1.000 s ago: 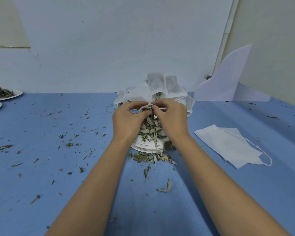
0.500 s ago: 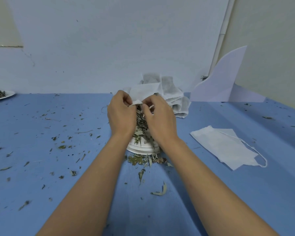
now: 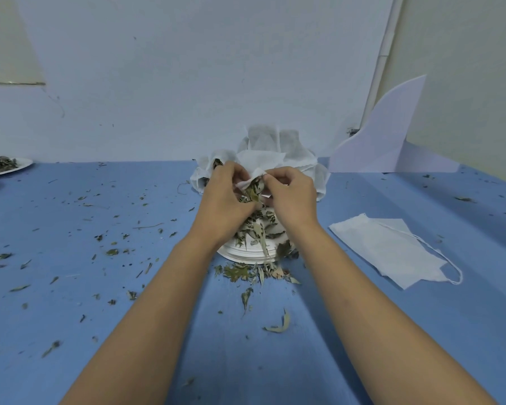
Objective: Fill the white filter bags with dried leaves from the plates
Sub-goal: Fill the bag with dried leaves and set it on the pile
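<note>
Together, we are pinching the bag [image 3: 253,178] between our left hand [image 3: 224,200] and right hand [image 3: 292,192] above the plate [image 3: 246,254], so stray leaves [image 3: 253,192] likely drop back there.

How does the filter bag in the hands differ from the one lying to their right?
The held bag is crumpled, pinched by the left hand and right hand above the plate, leaves at its mouth; the flat bag lies smooth on the table, untouched, apparently empty. Both are white.
</note>
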The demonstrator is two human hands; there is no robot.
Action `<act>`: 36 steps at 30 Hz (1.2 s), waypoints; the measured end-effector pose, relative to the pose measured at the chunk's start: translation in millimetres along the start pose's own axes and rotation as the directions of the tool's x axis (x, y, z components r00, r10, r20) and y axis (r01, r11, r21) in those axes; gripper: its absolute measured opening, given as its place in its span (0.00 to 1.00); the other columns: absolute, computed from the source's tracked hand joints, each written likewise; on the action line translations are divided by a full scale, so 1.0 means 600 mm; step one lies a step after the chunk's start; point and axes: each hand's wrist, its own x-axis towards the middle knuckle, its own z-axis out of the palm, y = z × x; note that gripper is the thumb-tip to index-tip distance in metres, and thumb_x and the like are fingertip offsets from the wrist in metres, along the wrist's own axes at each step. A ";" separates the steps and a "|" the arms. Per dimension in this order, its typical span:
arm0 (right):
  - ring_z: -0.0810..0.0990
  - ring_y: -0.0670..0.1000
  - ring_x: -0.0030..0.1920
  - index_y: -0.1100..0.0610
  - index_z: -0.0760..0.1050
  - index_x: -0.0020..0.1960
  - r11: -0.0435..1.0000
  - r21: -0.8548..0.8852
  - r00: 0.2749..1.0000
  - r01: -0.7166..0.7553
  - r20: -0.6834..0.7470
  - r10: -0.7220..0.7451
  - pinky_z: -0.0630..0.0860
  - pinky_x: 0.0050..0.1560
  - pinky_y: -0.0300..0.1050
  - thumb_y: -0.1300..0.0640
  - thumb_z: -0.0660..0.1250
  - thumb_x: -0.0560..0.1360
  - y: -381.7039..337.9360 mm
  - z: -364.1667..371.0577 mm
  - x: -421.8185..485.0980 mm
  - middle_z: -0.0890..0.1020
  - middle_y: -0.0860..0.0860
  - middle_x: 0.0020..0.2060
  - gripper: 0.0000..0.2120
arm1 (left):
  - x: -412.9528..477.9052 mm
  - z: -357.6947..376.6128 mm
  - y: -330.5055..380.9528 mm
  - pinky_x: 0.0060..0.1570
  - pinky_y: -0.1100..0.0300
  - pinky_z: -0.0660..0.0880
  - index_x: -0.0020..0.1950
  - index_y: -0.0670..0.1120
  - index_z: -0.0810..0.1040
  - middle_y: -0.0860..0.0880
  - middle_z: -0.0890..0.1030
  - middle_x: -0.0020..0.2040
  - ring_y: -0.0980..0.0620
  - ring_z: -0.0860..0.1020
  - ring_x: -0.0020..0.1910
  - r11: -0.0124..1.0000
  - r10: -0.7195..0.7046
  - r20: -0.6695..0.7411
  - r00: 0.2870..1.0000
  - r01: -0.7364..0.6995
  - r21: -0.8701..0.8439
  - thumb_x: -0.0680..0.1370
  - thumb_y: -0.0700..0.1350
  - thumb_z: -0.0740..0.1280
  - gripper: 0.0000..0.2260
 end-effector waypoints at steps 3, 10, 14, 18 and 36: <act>0.82 0.55 0.48 0.50 0.77 0.38 1.000 0.006 1.000 -0.010 0.029 0.010 0.79 0.52 0.57 0.61 0.67 0.75 -0.002 -0.001 0.001 0.82 0.52 0.41 0.10 | 0.002 0.002 -0.004 0.39 0.74 0.69 0.43 0.53 0.69 0.51 0.75 0.46 0.61 0.71 0.40 1.000 0.029 -0.073 0.997 -0.029 0.003 0.67 0.41 0.76 0.17; 0.81 0.46 0.41 0.50 0.81 0.39 0.981 -0.153 0.991 0.119 0.082 -0.108 0.80 0.49 0.49 0.58 0.70 0.72 -0.006 -0.017 0.000 0.83 0.45 0.35 0.05 | 0.008 -0.004 -0.009 0.31 0.73 0.66 0.38 0.50 0.71 0.53 0.72 0.34 0.64 0.67 0.29 0.998 -0.038 -0.167 0.985 0.028 -0.059 0.68 0.44 0.77 0.13; 0.81 0.44 0.41 0.53 0.82 0.42 0.956 -0.215 0.978 0.198 0.106 -0.179 0.79 0.46 0.46 0.59 0.70 0.73 -0.006 -0.012 -0.005 0.83 0.46 0.36 0.03 | 0.011 -0.002 -0.009 0.28 0.72 0.64 0.35 0.49 0.69 0.54 0.68 0.31 0.60 0.65 0.28 0.995 -0.093 -0.201 0.975 0.086 -0.040 0.68 0.44 0.76 0.15; 0.78 0.43 0.39 0.56 0.82 0.43 0.939 -0.255 0.971 0.230 0.119 -0.205 0.76 0.43 0.41 0.58 0.70 0.73 -0.005 -0.005 -0.009 0.82 0.46 0.35 0.03 | 0.014 0.008 -0.005 0.25 0.71 0.63 0.33 0.48 0.67 0.54 0.66 0.29 0.58 0.63 0.27 0.985 -0.165 -0.265 0.950 0.146 -0.091 0.69 0.40 0.73 0.15; 0.81 0.53 0.46 0.54 0.73 0.46 0.945 -0.207 0.966 0.255 0.021 -0.256 0.77 0.49 0.56 0.62 0.62 0.78 0.000 -0.001 -0.005 0.79 0.48 0.42 0.04 | 0.012 0.009 0.020 0.28 0.73 0.66 0.43 0.49 0.66 0.52 0.72 0.37 0.62 0.70 0.30 0.998 -0.026 -0.021 0.999 0.025 -0.051 0.70 0.33 0.69 0.15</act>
